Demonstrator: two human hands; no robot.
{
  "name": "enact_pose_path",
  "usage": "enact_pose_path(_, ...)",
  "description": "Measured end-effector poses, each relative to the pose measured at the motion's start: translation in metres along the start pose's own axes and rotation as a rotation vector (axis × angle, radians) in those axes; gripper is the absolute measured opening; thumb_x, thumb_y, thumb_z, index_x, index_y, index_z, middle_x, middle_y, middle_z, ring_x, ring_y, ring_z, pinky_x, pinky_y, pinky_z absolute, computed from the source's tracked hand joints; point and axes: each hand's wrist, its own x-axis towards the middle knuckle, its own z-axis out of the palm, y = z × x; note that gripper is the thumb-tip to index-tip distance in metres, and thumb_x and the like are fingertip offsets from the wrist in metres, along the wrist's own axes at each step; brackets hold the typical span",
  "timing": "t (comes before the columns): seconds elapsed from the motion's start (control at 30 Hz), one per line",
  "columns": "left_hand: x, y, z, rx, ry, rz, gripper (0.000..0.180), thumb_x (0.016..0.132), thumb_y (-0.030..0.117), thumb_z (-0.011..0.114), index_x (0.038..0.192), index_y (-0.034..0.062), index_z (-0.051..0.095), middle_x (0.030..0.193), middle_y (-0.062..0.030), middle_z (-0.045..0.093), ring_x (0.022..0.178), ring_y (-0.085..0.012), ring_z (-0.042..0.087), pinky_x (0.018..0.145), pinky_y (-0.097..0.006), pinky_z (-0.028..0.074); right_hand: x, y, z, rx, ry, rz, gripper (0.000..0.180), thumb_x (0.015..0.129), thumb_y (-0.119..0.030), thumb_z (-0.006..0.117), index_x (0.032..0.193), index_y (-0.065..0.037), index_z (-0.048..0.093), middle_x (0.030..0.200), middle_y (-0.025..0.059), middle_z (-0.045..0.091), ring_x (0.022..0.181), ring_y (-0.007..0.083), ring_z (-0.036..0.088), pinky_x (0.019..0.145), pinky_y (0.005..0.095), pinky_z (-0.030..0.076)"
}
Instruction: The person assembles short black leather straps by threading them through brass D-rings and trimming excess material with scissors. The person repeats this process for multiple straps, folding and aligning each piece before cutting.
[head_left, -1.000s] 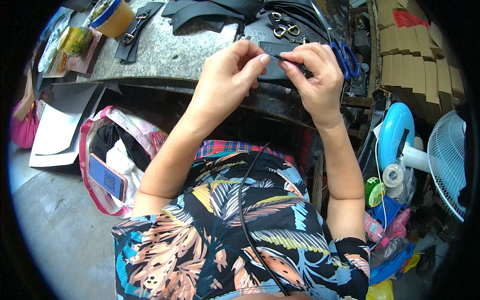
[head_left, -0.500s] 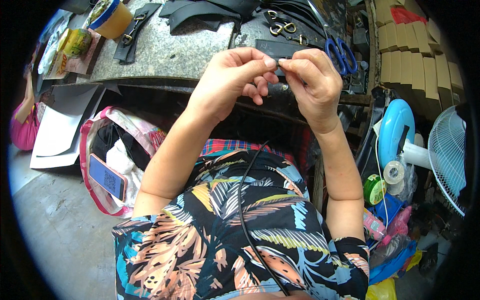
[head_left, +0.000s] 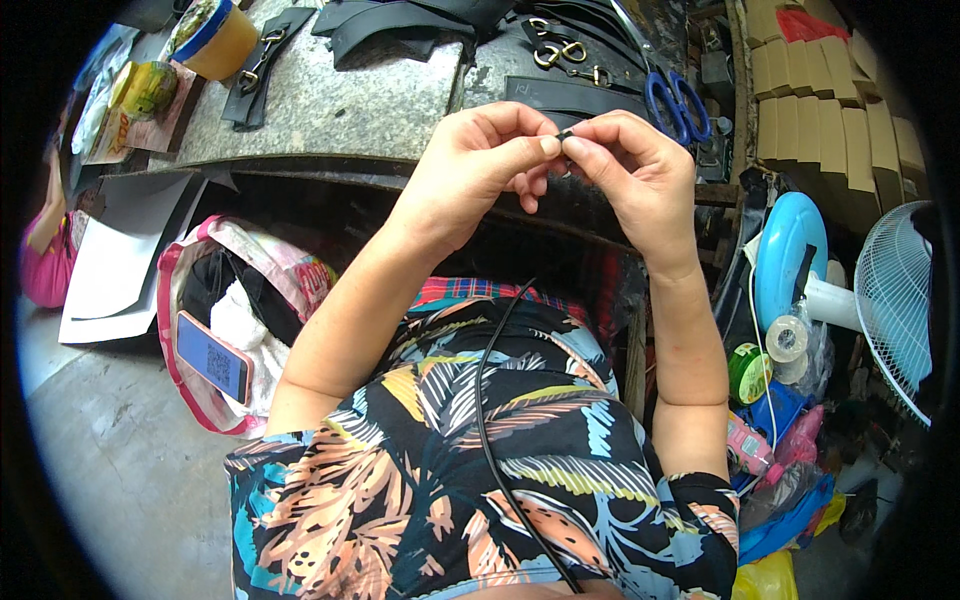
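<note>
Above the near edge of the workbench (head_left: 320, 120), my two hands meet fingertip to fingertip. A small black piece (head_left: 564, 136) shows between them; its kind is too small to make out. My left hand (head_left: 490, 150) pinches it between thumb and index finger, the other fingers curled below. From the other side my right hand (head_left: 635, 165) pinches the same piece with thumb and index finger. Just beyond the hands lies a flat black strap (head_left: 575, 97). Blue-handled scissors (head_left: 680, 108) rest right of it, and black straps with metal clips (head_left: 560, 52) lie farther back.
Black strips (head_left: 400, 30) and a strap with a buckle (head_left: 262, 68) lie on the bench, near an orange tub (head_left: 218, 45). At left, a bag (head_left: 215, 330) holds a phone (head_left: 213, 355). A fan (head_left: 895, 305) and stacked cardboard pieces (head_left: 830, 120) stand at right.
My right hand has turned, its thumb now showing alongside the index finger. Both hands have shifted slightly, and the small black piece between the fingertips shows more plainly.
</note>
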Motion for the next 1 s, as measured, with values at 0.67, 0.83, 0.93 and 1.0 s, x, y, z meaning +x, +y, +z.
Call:
enact_pose_path(0.67,-0.004,-0.015,-0.007,-0.298,0.032,0.159,0.006,0.097,0.005,0.059,0.098,-0.0008,0.060,0.112,-0.0141,0.064,0.109,-0.0318,0.069,0.093,-0.038,0.060,0.034,0.021,-0.103,-1.179,0.000,0.326,0.042,0.085,-0.034,0.074,0.120,-0.012,0.069,0.086,0.0064,0.068,0.080,0.0220,0.067,0.072,0.0358,0.050)
enact_pose_path(0.83,-0.003,-0.013,-0.006,-0.335,0.014,0.170,0.006,0.097,0.004,0.057,0.099,-0.0013,0.059,0.112,-0.0164,0.065,0.106,-0.0330,0.070,0.092,-0.040,0.060,0.031,0.015,-0.114,-0.653,0.033,0.402,0.030,0.085,-0.021,0.071,0.109,-0.004,0.073,0.087,0.0076,0.074,0.079,0.0189,0.070,0.074,0.0302,0.053)
enact_pose_path(0.93,-0.002,-0.015,-0.006,-0.364,0.029,0.175,0.005,0.096,0.003,0.057,0.098,-0.0012,0.059,0.112,-0.0168,0.065,0.106,-0.0329,0.070,0.092,-0.040,0.060,-0.004,0.001,-0.107,-0.071,-0.049,0.356,0.040,0.083,-0.016,0.073,0.119,0.000,0.066,0.096,0.0077,0.073,0.085,0.0129,0.067,0.076,0.0250,0.052)
enact_pose_path(1.0,0.001,-0.017,-0.007,-0.373,0.030,0.179,0.005,0.096,0.004,0.057,0.098,-0.0009,0.059,0.112,-0.0168,0.065,0.106,-0.0325,0.070,0.092,-0.040,0.060,-0.036,-0.010,-0.093,0.117,-0.143,0.357,0.051,0.077,-0.023,0.082,0.119,-0.002,0.061,0.096,0.0070,0.072,0.085,0.0125,0.066,0.076,0.0258,0.051)
